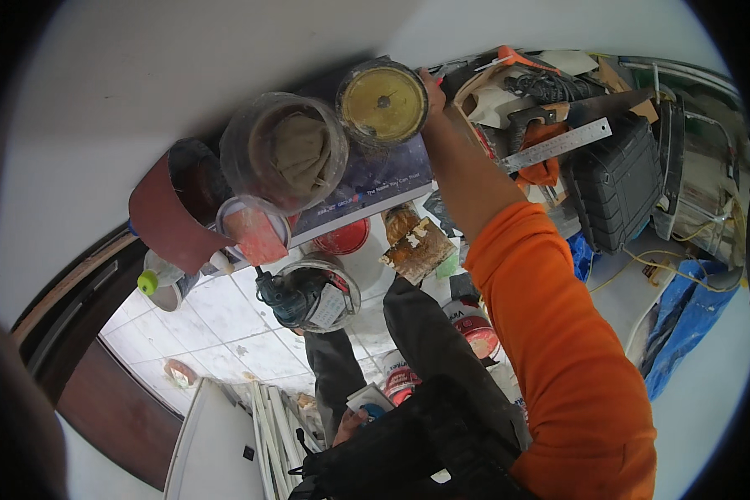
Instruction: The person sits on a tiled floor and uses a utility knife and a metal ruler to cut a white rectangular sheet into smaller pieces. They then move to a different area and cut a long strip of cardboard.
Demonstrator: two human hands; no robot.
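My right arm, in an orange sleeve, stretches far forward. My right hand (432, 98) is closed against the right side of a round container with a dusty yellow top (383, 104); some of its fingers are hidden. Beside that container, a clear plastic bucket (243, 154) with a grey-brown cloth (302, 150) inside stands on a dark purple printed box (375, 185). Low in the view, near my legs, my left hand (347, 427) is closed on a small flat white-and-blue object (370, 402). Its exact kind cannot be made out.
Left of the bucket are a reddish-brown container (162, 208) and a pink-smeared tub (256, 233). A power tool (296, 296) rests on a bucket below. To the right lie a handsaw (550, 117), a metal ruler (558, 146) and a black case (617, 183). Paint buckets (471, 325) surround my legs.
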